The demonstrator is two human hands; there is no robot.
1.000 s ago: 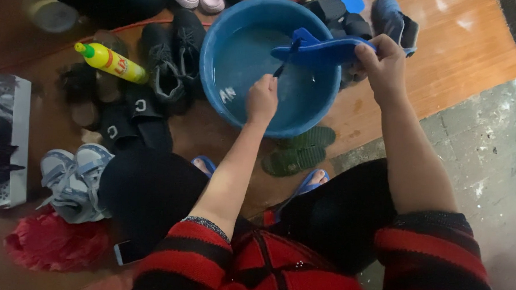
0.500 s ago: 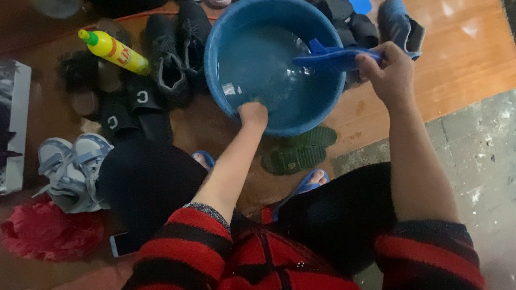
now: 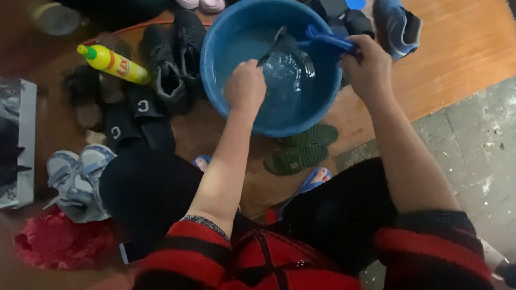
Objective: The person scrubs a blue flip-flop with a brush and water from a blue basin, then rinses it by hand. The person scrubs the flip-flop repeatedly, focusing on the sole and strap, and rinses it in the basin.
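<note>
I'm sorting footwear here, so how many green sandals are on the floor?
2: the green sandals lie side by side on the floor just below the blue basin, between it and the person's knees. Others may be hidden under the basin.

Glossy smooth blue plastic basin (image 3: 227,35), wet inside. Blue plastic brush (image 3: 330,40). Shiny yellow plastic bottle (image 3: 115,64). Warm, smooth wooden floor (image 3: 461,49) beside rough, speckled grey concrete (image 3: 486,147). Ribbed green rubber sandals (image 3: 301,149). Matt striped knit sleeves (image 3: 431,254).

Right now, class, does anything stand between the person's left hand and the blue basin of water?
Nothing visible does. The left hand is already over the blue basin, at the water, while the right hand holds a blue brush above its rim.
</note>
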